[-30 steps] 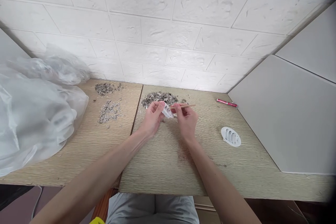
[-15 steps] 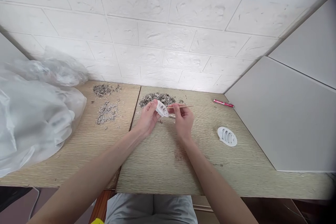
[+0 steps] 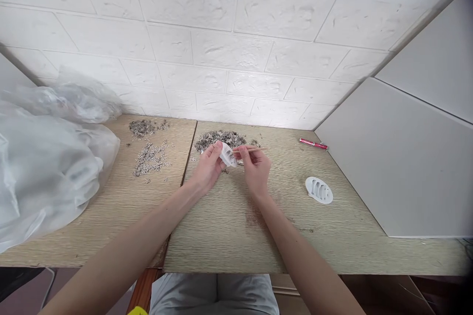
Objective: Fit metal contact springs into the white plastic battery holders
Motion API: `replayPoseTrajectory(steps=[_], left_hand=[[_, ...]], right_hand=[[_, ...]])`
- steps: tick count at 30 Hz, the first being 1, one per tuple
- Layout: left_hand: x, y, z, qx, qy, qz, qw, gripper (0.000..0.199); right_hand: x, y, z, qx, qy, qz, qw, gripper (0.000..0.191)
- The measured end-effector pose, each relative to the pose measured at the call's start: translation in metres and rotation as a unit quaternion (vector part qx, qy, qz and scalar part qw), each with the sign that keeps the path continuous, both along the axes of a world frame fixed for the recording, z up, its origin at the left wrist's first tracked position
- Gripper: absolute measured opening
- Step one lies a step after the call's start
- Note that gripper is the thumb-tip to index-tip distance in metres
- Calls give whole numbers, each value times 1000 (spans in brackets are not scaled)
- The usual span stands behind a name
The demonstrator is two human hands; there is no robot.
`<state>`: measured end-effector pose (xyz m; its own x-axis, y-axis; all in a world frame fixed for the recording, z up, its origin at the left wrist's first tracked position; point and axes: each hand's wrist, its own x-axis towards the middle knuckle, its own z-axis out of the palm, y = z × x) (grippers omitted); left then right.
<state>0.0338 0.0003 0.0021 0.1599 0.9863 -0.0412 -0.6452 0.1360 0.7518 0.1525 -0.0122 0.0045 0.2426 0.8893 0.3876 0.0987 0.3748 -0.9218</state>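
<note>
My left hand [image 3: 207, 167] grips a small white oval plastic piece [image 3: 227, 154] with slots, thumb on its upper left edge. A thin wooden stick [image 3: 256, 149] is pinched in my right hand [image 3: 257, 170], and its tip reaches the slots of the white piece. Behind the hands lies a dark pile of small metal parts [image 3: 210, 140]. A second white oval piece [image 3: 319, 190], with small metal parts in its slots, rests on the table to the right.
Two loose groups of small metal parts [image 3: 151, 158] lie on the left tabletop [image 3: 121, 221]. Big translucent plastic bags [image 3: 55, 162] fill the far left. A red pen [image 3: 313, 143] lies near the grey panel [image 3: 362, 157] at right. A white brick wall stands behind.
The white piece in my left hand has tilted slightly, and the stick in my right hand has moved a little left over it. The whole view has shifted slightly.
</note>
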Motion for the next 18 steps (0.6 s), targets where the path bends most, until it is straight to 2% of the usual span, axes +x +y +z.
replayPoseTrajectory(steps=[10, 18], left_hand=[[3, -2, 0, 5, 3, -5, 1000, 39], [1, -3, -4, 23, 35, 6, 999, 40]], right_hand=[[1, 1, -3, 7, -8, -5, 1000, 28], [-1, 0, -2, -20, -13, 4, 1000, 28]])
